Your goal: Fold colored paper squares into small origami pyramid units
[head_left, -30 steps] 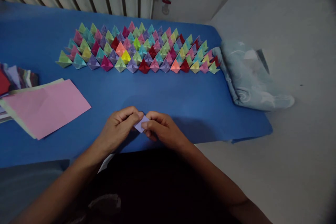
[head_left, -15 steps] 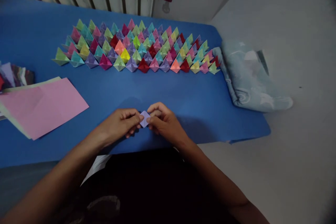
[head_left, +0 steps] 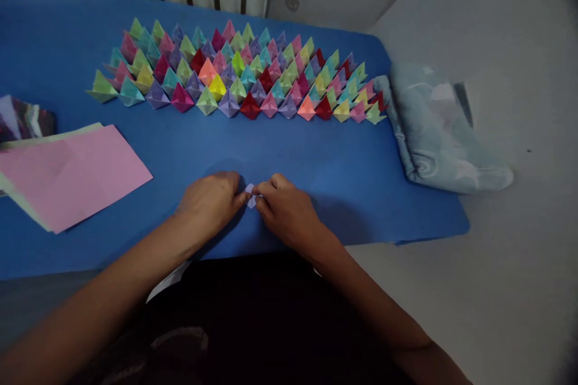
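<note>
A blue table (head_left: 316,156) bears rows of folded paper shapes (head_left: 239,75) at its far side. Near its front edge, the left hand (head_left: 212,201) and right hand (head_left: 286,213) each close a fingertip grip on a small lilac paper piece (head_left: 250,195), pressed to the table.

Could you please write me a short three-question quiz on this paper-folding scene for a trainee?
1. True or false: both hands pinch the small lilac paper piece.
2. What lies on the blue mat at the far left: A) pink paper sheet, B) scissors, C) a cup?
3. Which hand is nearer the folded light-blue cloth?

Key:
1. True: left hand and right hand.
2. A, the pink paper sheet.
3. The right hand.
</note>
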{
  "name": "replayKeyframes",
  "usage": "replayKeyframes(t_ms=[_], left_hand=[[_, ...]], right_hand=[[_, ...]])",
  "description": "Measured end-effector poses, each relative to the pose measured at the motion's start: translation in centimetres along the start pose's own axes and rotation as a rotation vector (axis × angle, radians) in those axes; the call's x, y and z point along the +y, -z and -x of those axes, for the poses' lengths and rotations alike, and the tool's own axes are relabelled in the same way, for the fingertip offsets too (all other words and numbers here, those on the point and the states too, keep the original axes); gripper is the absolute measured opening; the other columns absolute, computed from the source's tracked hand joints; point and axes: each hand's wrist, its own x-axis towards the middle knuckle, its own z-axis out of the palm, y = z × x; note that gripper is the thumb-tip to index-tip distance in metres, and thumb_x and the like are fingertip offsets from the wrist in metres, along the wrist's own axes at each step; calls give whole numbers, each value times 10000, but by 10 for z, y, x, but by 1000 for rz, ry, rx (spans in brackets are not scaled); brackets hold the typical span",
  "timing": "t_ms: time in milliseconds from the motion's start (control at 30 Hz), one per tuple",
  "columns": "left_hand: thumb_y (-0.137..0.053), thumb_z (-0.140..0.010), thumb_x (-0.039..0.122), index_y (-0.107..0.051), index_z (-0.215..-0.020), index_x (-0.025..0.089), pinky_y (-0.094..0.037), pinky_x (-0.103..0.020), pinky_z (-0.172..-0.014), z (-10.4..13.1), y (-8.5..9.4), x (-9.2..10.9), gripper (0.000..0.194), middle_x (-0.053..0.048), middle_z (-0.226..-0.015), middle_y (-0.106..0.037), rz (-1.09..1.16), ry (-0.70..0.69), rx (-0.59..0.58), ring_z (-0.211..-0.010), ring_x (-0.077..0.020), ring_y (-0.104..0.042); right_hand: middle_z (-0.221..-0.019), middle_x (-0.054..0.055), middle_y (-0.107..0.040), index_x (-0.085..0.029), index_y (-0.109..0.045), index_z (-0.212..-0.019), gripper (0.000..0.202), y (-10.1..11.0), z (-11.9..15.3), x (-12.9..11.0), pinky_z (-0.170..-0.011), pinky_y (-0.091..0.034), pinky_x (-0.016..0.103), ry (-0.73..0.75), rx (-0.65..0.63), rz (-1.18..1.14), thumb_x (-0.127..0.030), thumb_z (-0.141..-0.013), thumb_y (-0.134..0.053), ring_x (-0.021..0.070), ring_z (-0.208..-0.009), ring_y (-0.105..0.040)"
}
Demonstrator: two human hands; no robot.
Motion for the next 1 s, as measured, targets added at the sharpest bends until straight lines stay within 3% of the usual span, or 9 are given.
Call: replayKeyframes(t_ms=[100,167,267,533,1000], left_hand=[[-513,-942,321,-651,-900,189,-417,-306,-674,5,-7,-6,195,-71,-881,-673,-19,-229,117,-781,-206,-594],[-428,-990,250,-671,-947,185,-440,-346,-782,8,-12,-10,256,-78,-926,-697,4,-420,134,-860,-216,-611],[-384,-1028,238,-693,-1014,182,-437,-365,-802,13,-16,-17,314,-82,-977,-731,20,-546,167,-876,-212,-633],[-480,-1014,282,-718,-1068,222,-412,-383,-885,16,-16,-30,251,-68,-1096,-751,45,-626,222,-1009,-222,-655],[-531,-1003,296,-710,-940,183,-422,-372,-772,8,-21,-33,221,-57,-935,-747,-47,-665,390,-835,-207,-641]], right_hand=[[-1047,95,-655,-190,-695,-1038,227,0,5,7,-792,-448,320,79,-7,17,-178,-937,-493,210,-938,-588],[-1074,99,-670,-178,-692,-1068,232,-1,7,12,-852,-464,348,121,-12,17,-166,-917,-517,227,-985,-590],[-1131,104,-681,-173,-683,-1137,261,-5,8,18,-903,-476,375,163,15,-4,-181,-920,-538,235,-1010,-601],[-1161,129,-697,-171,-693,-1164,293,-12,9,28,-939,-480,394,251,84,-25,-274,-1009,-467,232,-1021,-624],[-1030,84,-738,-190,-727,-1032,300,-20,9,32,-813,-512,295,290,238,52,-270,-1032,-438,181,-898,-661]])
